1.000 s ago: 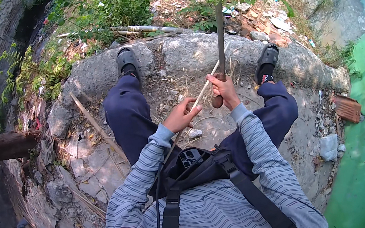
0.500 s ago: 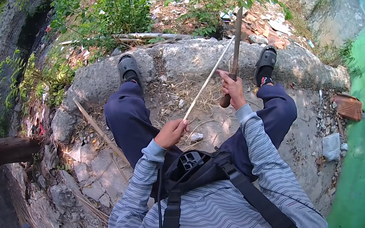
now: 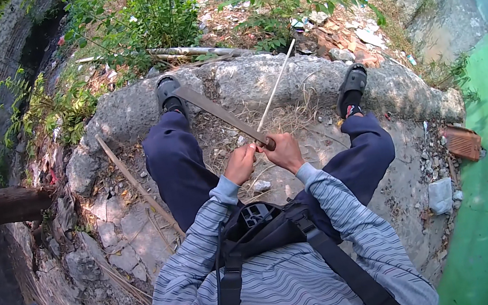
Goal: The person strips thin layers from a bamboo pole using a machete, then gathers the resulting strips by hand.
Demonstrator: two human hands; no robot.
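My left hand point(image 3: 240, 165) is closed around the near end of a thin pale stick point(image 3: 277, 86), which slants away up and to the right. My right hand point(image 3: 285, 153) grips a machete point(image 3: 215, 112) by its handle, beside my left hand. The long dark blade points far and to the left, toward my left shoe. Near my hands the blade lies across the stick and covers a short stretch of it. Both hands are close together between my knees, and whether the edge touches the stick cannot be made out.
A low concrete curb point(image 3: 258, 84) runs in front of my feet. A longer bamboo strip point(image 3: 137, 181) lies left of my left leg. To the right are a broken reddish-brown tile point(image 3: 463, 143), a white block point(image 3: 441, 196) and a green wall point(image 3: 487, 201). Leafy plants point(image 3: 161, 17) grow beyond the curb.
My right hand has moved left, next to my left hand, and the machete has swung from pointing up and right to pointing up and left, across the stick. The stick now stands steeper.
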